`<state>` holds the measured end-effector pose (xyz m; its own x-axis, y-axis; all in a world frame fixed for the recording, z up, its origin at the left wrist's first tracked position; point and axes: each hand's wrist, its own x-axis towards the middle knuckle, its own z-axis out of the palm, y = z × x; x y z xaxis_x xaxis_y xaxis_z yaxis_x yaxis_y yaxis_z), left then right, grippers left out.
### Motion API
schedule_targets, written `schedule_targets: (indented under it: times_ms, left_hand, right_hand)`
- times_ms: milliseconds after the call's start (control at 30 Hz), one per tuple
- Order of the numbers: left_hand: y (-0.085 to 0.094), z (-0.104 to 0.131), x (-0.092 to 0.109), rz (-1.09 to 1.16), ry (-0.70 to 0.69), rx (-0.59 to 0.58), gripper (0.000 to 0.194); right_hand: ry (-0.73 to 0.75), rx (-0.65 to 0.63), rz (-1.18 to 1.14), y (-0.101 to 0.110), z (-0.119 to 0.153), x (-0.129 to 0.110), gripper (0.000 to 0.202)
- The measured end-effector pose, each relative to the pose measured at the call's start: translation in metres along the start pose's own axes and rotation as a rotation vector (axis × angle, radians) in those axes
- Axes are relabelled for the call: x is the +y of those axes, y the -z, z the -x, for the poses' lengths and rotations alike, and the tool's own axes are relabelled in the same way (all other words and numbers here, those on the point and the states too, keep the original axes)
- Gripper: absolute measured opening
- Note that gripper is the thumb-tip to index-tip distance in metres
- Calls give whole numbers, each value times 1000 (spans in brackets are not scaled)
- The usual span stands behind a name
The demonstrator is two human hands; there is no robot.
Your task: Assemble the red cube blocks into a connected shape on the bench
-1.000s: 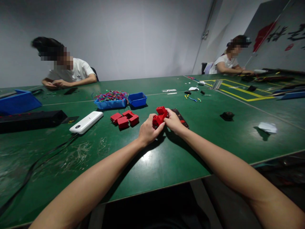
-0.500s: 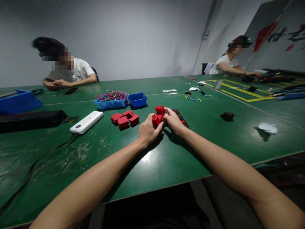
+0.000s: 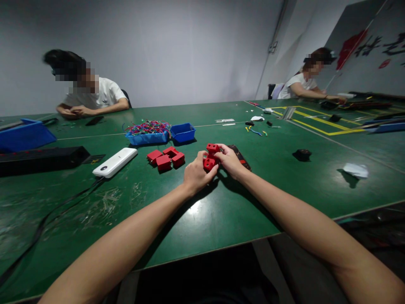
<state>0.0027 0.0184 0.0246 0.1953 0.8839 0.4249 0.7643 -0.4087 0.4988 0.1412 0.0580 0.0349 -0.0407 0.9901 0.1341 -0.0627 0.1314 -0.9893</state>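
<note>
Between my two hands is a red block with small holes and a notch in its side, held just above the green table. My left hand is closed around its left and lower part. The fingers of my right hand pinch it from the right, near the upper part. To the left of my hands, several red blocks lie grouped on the table. A dark flat item with a red stripe lies partly behind my right hand.
Beyond the red blocks stand a blue bin of coloured wires and a smaller blue bin. A white power bank with a black cable lies left. A black piece and white scrap lie right. Two people sit across the table.
The red block has been tilted between my hands, so its holed faces now show more and its top sits slightly lower. Both hands keep hold of it, nearly in place.
</note>
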Motion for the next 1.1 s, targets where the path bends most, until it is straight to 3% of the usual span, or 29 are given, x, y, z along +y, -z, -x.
schedule_targets:
  times_ms: [133,333,467,600,967,1100]
  left_hand:
    - [4,4,6,-267,-72,-34,71]
    - [7,9,8,-507,20,-143,84]
    - [9,10,7,-528,155,-283,80]
    - [9,9,6,-509,156,-334,75]
    - [10,8,5,-545,-50,-172,55]
    - [8,5,-4,-568,-11,-145,61]
  right_hand:
    - [-19,40,-2,-1,1,-2,32]
    - [-27,123,39,3,-3,-1,31]
    - [-41,112,11,5,-6,0,31]
    - [-38,87,21,2,-4,1,28]
    - [-28,75,37,3,-3,-1,28]
    - [-27,70,40,2,-2,-2,29]
